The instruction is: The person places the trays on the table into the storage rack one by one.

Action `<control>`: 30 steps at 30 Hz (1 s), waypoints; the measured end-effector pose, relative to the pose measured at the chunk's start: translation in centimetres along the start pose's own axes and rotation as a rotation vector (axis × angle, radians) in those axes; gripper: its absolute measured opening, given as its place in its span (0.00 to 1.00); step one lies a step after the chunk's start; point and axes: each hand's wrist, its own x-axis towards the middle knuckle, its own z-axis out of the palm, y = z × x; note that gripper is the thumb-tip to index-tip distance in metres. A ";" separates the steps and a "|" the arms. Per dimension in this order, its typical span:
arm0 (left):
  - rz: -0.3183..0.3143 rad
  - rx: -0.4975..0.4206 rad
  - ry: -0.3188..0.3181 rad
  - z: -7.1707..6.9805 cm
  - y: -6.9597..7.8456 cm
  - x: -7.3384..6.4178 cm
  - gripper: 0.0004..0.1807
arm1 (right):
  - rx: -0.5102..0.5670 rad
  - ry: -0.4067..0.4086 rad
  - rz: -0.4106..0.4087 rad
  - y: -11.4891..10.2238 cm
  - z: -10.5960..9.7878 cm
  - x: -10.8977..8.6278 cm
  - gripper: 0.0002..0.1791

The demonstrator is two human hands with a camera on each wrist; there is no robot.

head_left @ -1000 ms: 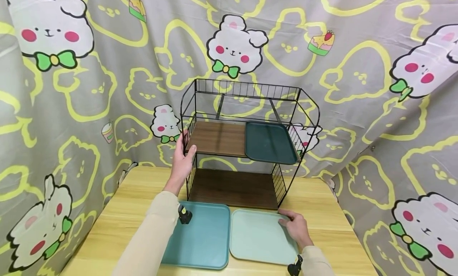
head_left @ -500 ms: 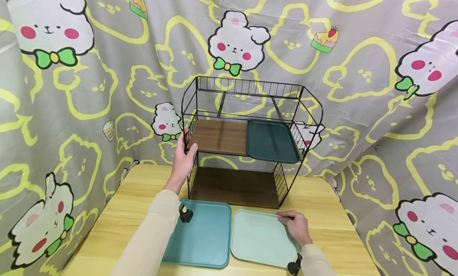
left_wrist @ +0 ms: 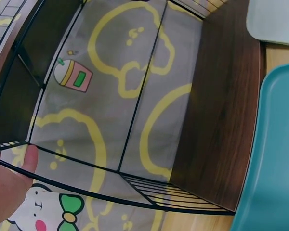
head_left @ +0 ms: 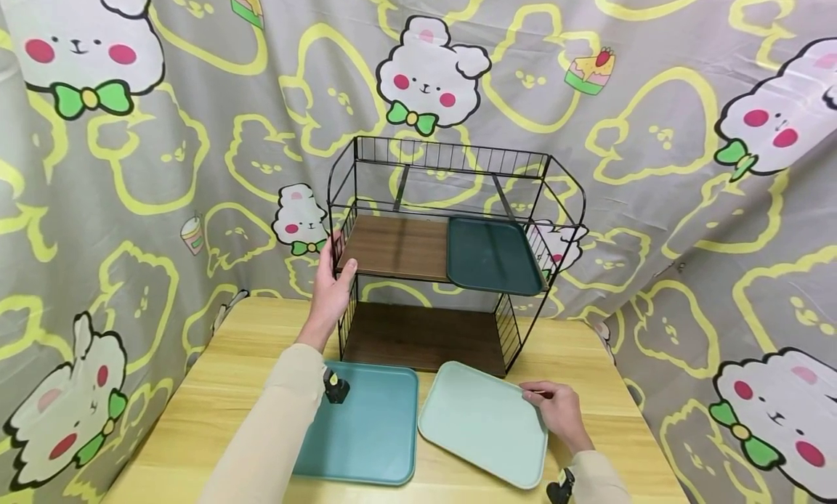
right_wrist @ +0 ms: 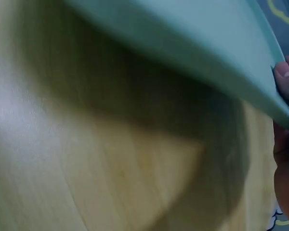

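Note:
My left hand [head_left: 330,297] grips the left side of a black wire rack with brown wooden shelves [head_left: 399,248], its thumb at the front edge of the upper wooden shelf. In the left wrist view only part of that hand shows, at the lower left. My right hand [head_left: 564,415] pinches the upper right corner of a pale mint tray [head_left: 487,423]. The tray is turned askew, and the right wrist view shows its near edge raised over the table with a shadow below. That hand is partly cut off there.
A dark green tray [head_left: 493,253] lies on the right half of the rack's upper wooden shelf. On the wooden table [head_left: 216,388] a larger teal tray [head_left: 375,424] lies left of the mint tray, partly under my left forearm. A patterned curtain [head_left: 248,163] surrounds the table.
The mint tray has turned clockwise and come up off the table at its near edge. My right hand has shifted slightly right with it. The left hand keeps its grip on the rack.

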 end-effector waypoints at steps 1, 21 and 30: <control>0.002 0.001 0.001 0.0 0.0 0.0 0.34 | 0.006 0.008 0.002 -0.2 -0.1 -0.1 0.08; 0.009 -0.012 0.001 -0.2 -0.1 0.1 0.35 | -0.042 0.250 0.044 -4.8 0.6 -3.4 0.06; 0.003 -0.008 0.001 0.0 -0.1 0.1 0.35 | -0.016 0.305 0.108 -7.8 0.2 -3.6 0.07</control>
